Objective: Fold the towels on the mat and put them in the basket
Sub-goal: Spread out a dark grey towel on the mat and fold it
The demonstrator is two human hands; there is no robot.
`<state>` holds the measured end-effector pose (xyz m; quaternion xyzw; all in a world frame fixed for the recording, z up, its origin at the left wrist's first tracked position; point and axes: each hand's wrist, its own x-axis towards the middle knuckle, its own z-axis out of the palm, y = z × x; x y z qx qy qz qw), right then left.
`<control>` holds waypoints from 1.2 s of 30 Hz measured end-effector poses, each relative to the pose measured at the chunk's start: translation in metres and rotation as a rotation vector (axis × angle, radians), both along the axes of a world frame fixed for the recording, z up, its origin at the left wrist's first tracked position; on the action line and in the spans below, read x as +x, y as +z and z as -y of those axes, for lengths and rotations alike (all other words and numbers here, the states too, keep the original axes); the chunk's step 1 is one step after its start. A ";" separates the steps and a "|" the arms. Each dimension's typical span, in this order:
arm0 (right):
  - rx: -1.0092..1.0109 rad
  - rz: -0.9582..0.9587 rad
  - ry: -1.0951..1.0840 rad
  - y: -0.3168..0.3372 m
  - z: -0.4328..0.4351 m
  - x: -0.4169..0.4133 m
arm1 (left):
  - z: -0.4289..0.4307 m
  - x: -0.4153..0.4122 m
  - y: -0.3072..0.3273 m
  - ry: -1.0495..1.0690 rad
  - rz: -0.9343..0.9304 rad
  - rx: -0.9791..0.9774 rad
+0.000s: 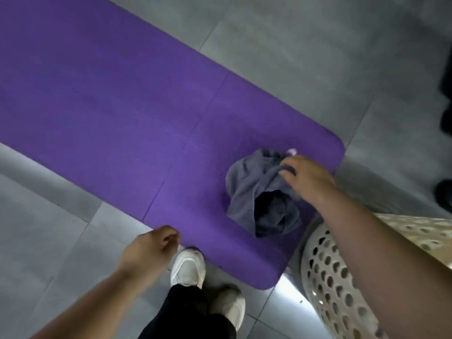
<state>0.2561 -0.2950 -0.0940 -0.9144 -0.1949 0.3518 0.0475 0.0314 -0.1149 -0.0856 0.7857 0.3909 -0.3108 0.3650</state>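
A crumpled pile of grey towels (247,184) lies near the right end of the purple mat (110,106), with a darker towel (271,214) bunched in its lower part. My right hand (308,179) reaches down onto the pile's upper right side, and its curled fingers grip the grey fabric. My left hand (149,248) hangs over the mat's near edge with loosely curled fingers and holds nothing. The white perforated basket (327,272) stands on the floor just off the mat's right corner, partly hidden by my right forearm.
My two white shoes (188,267) stand on the grey tiled floor (293,45) at the mat's near edge. A small pale lilac thing (292,151) peeks out beyond the pile. Dark shapes (445,194) sit at the right edge of the view.
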 end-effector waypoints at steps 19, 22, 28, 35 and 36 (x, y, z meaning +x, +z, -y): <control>0.568 0.353 -0.074 0.537 0.027 -0.039 | 0.058 0.120 0.475 -0.193 0.859 -0.072; 0.609 0.432 -0.045 0.578 0.032 -0.056 | 0.044 0.107 0.529 -0.408 1.038 0.318; 0.334 0.404 0.085 0.625 0.041 -0.089 | 0.006 0.083 0.612 -0.674 1.290 0.790; 0.575 0.253 -0.163 0.635 0.027 -0.093 | -0.034 0.079 0.633 -0.803 1.274 0.955; 0.622 0.216 -0.191 0.638 0.019 -0.092 | -0.045 0.080 0.630 -0.789 1.249 0.936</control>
